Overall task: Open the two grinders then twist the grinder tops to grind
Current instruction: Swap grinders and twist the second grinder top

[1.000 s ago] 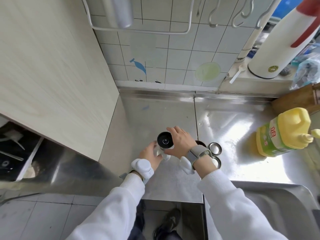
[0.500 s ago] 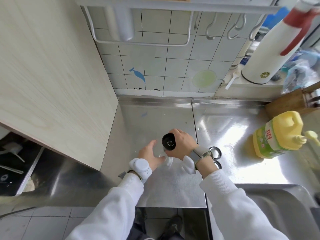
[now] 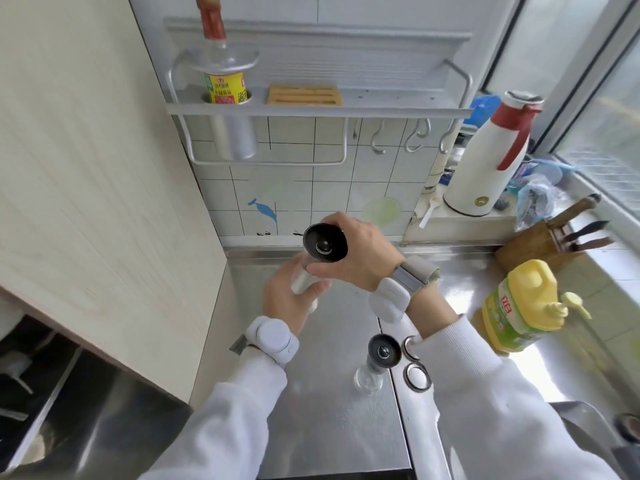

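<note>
I hold one grinder point(image 3: 322, 249) up above the steel counter point(image 3: 329, 427); it has a black top with a metal knob and a clear glass body. My right hand point(image 3: 360, 252) wraps the black top from the right. My left hand point(image 3: 289, 296) cups the glass body from below, fingers loosely around it. A second grinder point(image 3: 377, 358) of the same kind stands upright on the counter under my right forearm. Two round metal caps point(image 3: 417, 375) lie on the counter just right of it, the upper one partly hidden by my sleeve.
A yellow-capped oil bottle point(image 3: 519, 310) stands at the right, a wooden knife block point(image 3: 540, 240) behind it. A white thermos point(image 3: 488, 161) sits on the ledge. A wall rack point(image 3: 311, 102) with a sauce bottle hangs above. Wooden panel at left, sink rim at lower right.
Both hands have lifted the grinder off the counter and toward the camera. The view has tilted up, so the second grinder and the wall rack now show.
</note>
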`<state>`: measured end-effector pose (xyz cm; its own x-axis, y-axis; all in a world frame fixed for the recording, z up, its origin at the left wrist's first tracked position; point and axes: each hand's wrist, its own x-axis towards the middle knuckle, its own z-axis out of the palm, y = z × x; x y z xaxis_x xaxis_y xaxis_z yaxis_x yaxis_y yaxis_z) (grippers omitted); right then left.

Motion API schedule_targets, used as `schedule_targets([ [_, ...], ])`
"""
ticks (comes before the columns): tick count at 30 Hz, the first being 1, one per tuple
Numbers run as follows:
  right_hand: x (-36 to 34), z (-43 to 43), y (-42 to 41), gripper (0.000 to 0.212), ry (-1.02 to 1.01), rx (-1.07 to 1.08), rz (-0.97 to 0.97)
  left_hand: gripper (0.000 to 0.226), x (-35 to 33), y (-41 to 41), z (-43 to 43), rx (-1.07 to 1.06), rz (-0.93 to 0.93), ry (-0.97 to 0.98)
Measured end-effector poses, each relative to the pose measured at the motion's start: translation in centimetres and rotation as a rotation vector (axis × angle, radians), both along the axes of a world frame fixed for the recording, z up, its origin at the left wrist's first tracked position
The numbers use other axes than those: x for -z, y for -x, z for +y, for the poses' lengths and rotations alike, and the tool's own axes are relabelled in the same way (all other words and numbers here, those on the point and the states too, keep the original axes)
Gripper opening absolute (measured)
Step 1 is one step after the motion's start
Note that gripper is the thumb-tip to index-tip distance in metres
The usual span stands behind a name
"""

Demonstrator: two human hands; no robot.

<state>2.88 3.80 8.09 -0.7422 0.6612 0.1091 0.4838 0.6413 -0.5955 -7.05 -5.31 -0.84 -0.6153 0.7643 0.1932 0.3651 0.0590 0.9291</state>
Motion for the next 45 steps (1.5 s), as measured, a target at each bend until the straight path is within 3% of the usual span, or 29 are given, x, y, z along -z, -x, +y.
schedule_targets([
  [3,-2.9,0.5,-0.1,0.061,0.007,-0.077,0.041,0.042,-1.7,0.7,0.2,-0.023,0.073,-0.052],
  [6,-4.5,0.8,-0.2,0.03,-0.046,-0.069,0.113,0.041,-2.6,1.1,0.2,-0.053,0.097,-0.09],
  [9,-5.3,0.8,0.1,0.02,-0.147,-0.079,0.103,0.044,-3.0,1.6,0.4,-0.07,0.18,-0.126],
  [15,-5.8,0.3,0.6,0.022,-0.249,-0.068,0.078,0.051,-3.9,1.9,-0.1,-0.106,0.222,-0.176],
  [21,-6.4,0.1,0.6,0.015,-0.227,-0.201,0.057,0.051,-4.3,2.4,-0.7,-0.108,0.262,-0.166],
  [27,-6.3,-0.6,0.9,0.022,-0.287,-0.094,0.096,0.05,-4.7,2.6,-1.3,-0.102,0.289,-0.165],
  [35,-6.5,-1.1,0.3,0.02,-0.248,-0.237,0.007,0.052,-4.2,2.6,-2.1,-0.106,0.309,-0.151],
  [41,-6.4,-1.3,0.2,0.026,-0.371,-0.098,0.004,0.052,-4.4,2.1,-2.0,-0.124,0.322,-0.147],
  [45,-6.3,-0.8,0.1,0.016,-0.339,-0.17,0.0,0.053,-4.4,2.1,-1.9,-0.164,0.31,-0.152],
])
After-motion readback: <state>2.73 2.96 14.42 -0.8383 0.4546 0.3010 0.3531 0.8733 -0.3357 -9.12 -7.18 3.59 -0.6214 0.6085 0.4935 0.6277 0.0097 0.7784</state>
